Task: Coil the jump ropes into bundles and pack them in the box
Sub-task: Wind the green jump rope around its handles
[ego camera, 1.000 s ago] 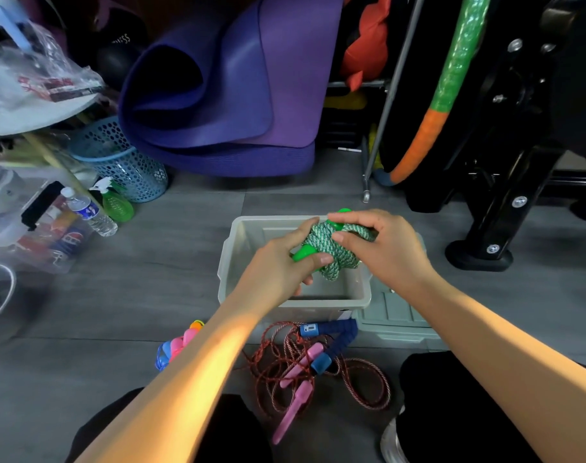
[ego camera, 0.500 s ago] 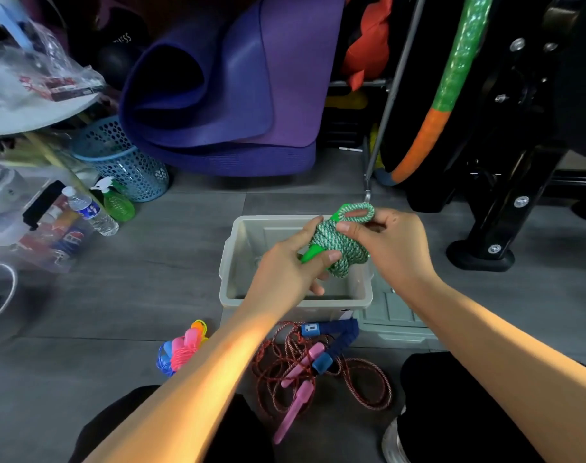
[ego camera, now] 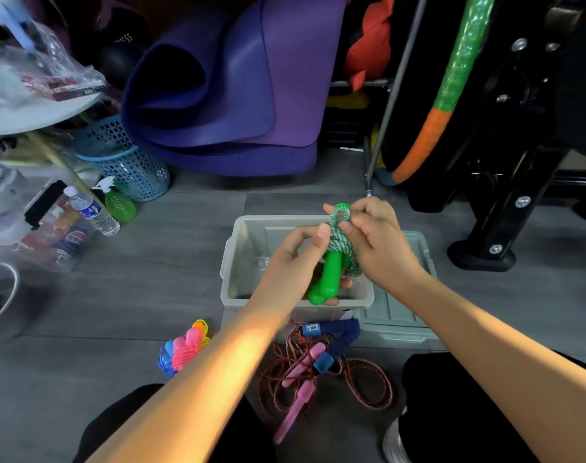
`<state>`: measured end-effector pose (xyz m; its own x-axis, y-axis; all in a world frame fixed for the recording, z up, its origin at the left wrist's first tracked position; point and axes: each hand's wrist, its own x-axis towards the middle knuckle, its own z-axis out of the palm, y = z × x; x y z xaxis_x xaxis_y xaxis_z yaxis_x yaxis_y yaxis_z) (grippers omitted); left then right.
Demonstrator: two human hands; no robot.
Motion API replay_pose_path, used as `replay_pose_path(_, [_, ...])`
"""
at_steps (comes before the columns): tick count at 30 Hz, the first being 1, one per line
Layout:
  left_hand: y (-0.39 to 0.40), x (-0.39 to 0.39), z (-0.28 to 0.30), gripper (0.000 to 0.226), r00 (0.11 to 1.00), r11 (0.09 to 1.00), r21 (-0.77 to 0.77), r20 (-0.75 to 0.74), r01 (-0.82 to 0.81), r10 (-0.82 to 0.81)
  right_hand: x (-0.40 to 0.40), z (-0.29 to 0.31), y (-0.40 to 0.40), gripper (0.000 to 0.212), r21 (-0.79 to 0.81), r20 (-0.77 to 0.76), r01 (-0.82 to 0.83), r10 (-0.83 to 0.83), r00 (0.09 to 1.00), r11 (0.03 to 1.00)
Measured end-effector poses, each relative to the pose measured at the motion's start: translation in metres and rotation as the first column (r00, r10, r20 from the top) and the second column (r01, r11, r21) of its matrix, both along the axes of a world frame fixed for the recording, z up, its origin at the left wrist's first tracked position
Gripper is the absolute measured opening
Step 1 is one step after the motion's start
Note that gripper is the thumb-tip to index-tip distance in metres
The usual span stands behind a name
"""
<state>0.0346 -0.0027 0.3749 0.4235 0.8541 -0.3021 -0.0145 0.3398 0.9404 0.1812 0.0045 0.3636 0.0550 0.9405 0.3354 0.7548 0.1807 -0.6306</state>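
Above the open box (ego camera: 238, 262), the green jump rope (ego camera: 343, 248) is gripped by the left hand (ego camera: 295, 259) while its top loop is pinched by the right hand (ego camera: 375, 242), presumably so the coil is kept tight for packing.

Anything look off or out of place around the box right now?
Nothing damaged or spilled. The red rope with pink handles lies loose and tangled on the floor before the box, not yet coiled. Both hands, left and right, grip the green rope bundle above the box.

Purple yoga mat (ego camera: 224, 95) rolled at back; blue basket (ego camera: 124, 162) left of it, spray bottle (ego camera: 117, 202), water bottle (ego camera: 92, 212) nearer; hoop (ego camera: 452, 85) right.
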Motion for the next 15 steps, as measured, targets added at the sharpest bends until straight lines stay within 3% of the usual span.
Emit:
replay_pose_path(6, [0.001,-0.002,0.001,0.06,1.0,1.0,-0.018,0.003,-0.001,0.001,0.001,0.003,0.0,0.04,-0.123,-0.047,-0.091,0.086,0.995,0.988])
replay_pose_path(10, [0.001,-0.003,0.0,0.067,1.0,0.997,-0.067,-0.009,-0.029,0.028,-0.005,0.007,-0.005,0.053,-0.161,0.078,-0.154,0.169,0.983,0.975])
replay_pose_path(15, [0.002,0.0,-0.002,0.043,0.997,0.983,-0.166,-0.005,-0.072,0.072,-0.006,0.001,-0.008,0.055,-0.124,0.15,-0.217,0.235,0.96,0.968])
